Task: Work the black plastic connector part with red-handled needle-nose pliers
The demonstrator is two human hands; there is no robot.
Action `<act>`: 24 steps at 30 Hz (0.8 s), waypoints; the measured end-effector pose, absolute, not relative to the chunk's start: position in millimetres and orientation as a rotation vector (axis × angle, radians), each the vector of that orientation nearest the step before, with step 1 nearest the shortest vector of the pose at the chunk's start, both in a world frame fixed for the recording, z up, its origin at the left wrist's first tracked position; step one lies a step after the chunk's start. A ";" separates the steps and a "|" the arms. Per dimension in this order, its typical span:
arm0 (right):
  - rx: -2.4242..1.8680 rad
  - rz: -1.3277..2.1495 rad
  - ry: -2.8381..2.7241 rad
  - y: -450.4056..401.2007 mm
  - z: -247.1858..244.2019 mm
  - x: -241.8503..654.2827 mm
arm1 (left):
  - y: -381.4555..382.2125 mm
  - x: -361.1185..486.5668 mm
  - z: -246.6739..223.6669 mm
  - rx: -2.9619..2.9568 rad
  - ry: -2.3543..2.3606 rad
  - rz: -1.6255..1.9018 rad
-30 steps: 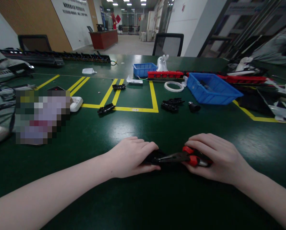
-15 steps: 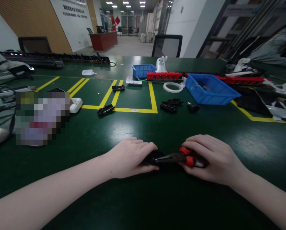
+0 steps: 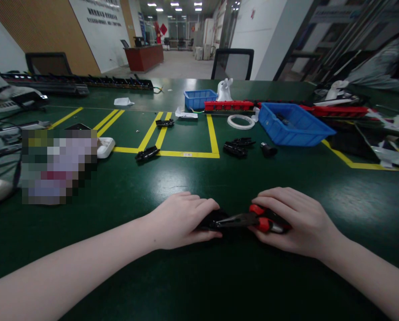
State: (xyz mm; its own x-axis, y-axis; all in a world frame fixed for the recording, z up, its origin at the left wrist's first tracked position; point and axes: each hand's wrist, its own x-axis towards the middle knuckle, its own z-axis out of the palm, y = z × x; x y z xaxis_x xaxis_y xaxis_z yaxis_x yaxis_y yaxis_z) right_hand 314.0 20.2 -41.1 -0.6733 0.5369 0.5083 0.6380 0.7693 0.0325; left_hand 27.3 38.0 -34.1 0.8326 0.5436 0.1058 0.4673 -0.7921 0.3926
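Observation:
My left hand (image 3: 182, 220) is closed around a small black plastic part (image 3: 210, 220), most of which its fingers hide. In my right hand (image 3: 295, 220) are needle-nose pliers (image 3: 241, 220) with red and black handles. The pliers' jaws point left and their tip meets the black part; whether they grip it or only touch it I cannot tell. Beyond the hands lie several similar black parts: a cluster (image 3: 237, 147) with a single piece (image 3: 268, 150) to its right, one part (image 3: 147, 154) on the yellow tape and another (image 3: 165, 122) farther back.
A blue bin (image 3: 295, 127) stands at the right, a smaller blue bin (image 3: 200, 99) farther back. Between them are a roll of white tape (image 3: 240, 121) and a long red strip (image 3: 229, 105). On the left are a white case (image 3: 105, 147) and cables (image 3: 17, 165) on the green table (image 3: 199, 285).
Both hands keep nearly the same position. The pliers and right hand have shifted very slightly left; the objects on the table are unchanged.

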 end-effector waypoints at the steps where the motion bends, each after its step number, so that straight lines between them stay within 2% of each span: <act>1: -0.882 -0.275 -2.483 19.8 -41.7 313.9 | 38.1 27.3 -34.2 2.661 0.762 0.302; 24: -0.898 -0.263 -2.509 19.6 -41.3 317.7 | 38.4 27.3 -33.9 2.682 0.772 0.286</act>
State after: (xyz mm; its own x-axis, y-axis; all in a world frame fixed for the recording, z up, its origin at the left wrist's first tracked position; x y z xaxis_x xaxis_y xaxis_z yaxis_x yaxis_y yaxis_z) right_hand 317.7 19.6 -41.3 -0.6815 0.5513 0.4813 0.6390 0.7688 0.0243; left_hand 27.3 38.4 -33.9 0.8326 0.5449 0.0988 0.4776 -0.7968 0.3701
